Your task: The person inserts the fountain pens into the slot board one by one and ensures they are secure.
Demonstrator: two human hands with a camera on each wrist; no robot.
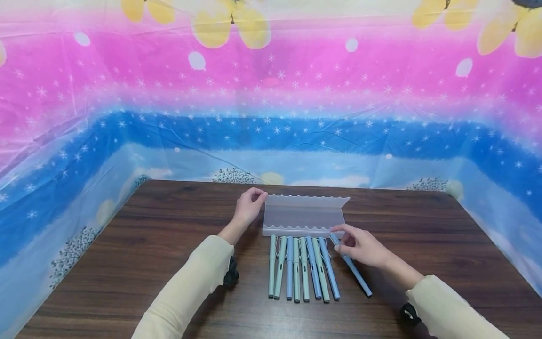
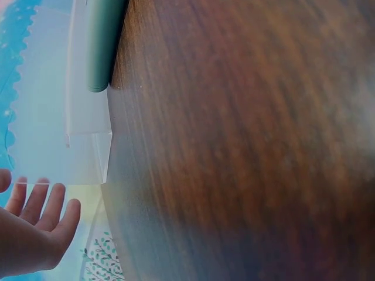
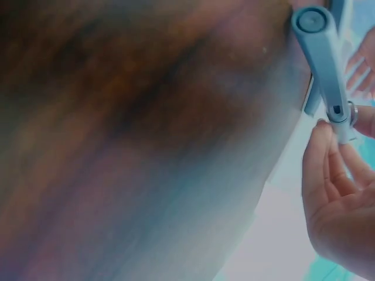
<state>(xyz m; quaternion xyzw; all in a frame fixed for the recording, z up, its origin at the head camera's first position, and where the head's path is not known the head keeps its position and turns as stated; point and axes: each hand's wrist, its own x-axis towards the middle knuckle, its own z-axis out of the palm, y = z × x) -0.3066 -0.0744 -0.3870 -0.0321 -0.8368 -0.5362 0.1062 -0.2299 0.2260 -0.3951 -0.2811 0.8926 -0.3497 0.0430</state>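
Note:
A clear plastic pen case (image 1: 304, 217) lies opened on the table, its scalloped flap raised at the back. My left hand (image 1: 249, 206) pinches the case's upper left corner between thumb and fingers; in the left wrist view, fingertips (image 2: 54, 202) show at the clear sheet's edge. To the right, my right hand (image 1: 365, 246) pinches a blue pen (image 1: 358, 277) near its clip end. That pen slants toward the lower right, its far end pointing toward me. In the right wrist view, the pen (image 3: 323, 64) shows its round end and small barrel window.
Several green and blue capped pens (image 1: 296, 275) lie side by side in front of the case, clips toward it. The dark wooden table (image 1: 178, 263) ends at a patterned cloth (image 1: 254, 132) behind and at both sides.

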